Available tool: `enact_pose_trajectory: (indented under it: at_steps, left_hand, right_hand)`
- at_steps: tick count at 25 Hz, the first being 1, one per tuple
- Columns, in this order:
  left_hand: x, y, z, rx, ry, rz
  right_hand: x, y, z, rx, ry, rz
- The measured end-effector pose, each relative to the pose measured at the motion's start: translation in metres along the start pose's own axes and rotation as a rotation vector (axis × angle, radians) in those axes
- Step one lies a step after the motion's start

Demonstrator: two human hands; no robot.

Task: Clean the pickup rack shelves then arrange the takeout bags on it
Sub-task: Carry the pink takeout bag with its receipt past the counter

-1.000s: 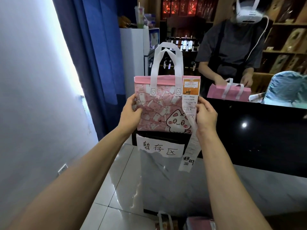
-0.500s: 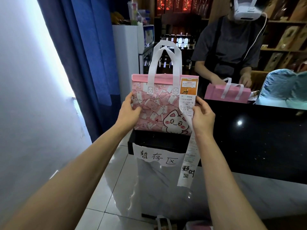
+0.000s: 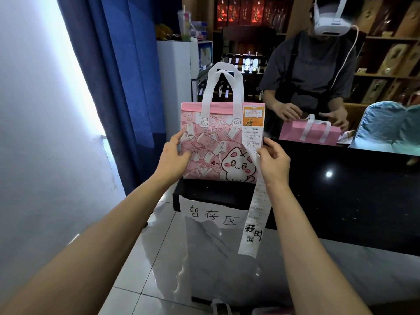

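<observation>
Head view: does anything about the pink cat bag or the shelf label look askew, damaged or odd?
Yes. The long receipt stuck to the pink cat bag dangles well below the bag's base, past the shelf edge. The handwritten paper label has a ragged, torn lower edge. The bag itself stands upright, steadied by both hands.

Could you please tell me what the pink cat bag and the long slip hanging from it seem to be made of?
Pink cat bag: probably non-woven fabric, matte; its white strap handles stand stiffly upright. Long slip: thin printed paper, likely a thermal receipt, limp and slightly curled at its lower end.
</observation>
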State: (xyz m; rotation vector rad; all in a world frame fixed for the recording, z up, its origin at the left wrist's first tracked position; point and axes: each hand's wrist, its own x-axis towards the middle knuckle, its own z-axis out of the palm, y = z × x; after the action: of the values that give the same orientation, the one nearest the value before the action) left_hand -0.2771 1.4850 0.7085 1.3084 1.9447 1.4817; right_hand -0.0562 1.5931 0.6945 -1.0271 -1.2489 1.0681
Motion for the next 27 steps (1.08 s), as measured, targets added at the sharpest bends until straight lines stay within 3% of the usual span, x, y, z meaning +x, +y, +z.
enact_pose_trajectory:
  at_steps: [8,17,27]
  left_hand:
    - [-0.022,0.006,-0.001,0.183,-0.028,0.05]
    - [-0.064,-0.002,-0.008,0.491,-0.008,0.148]
    - [-0.114,-0.05,-0.062,0.556,0.16,0.023]
  right_hand:
    - [-0.01,-0.001,-0.005,-0.243,-0.013,-0.114]
    - [-0.072,0.005,0.018,-0.611,-0.13,-0.485]
    - [-0.131,0.025,0.1,-0.58,-0.437,-0.533]
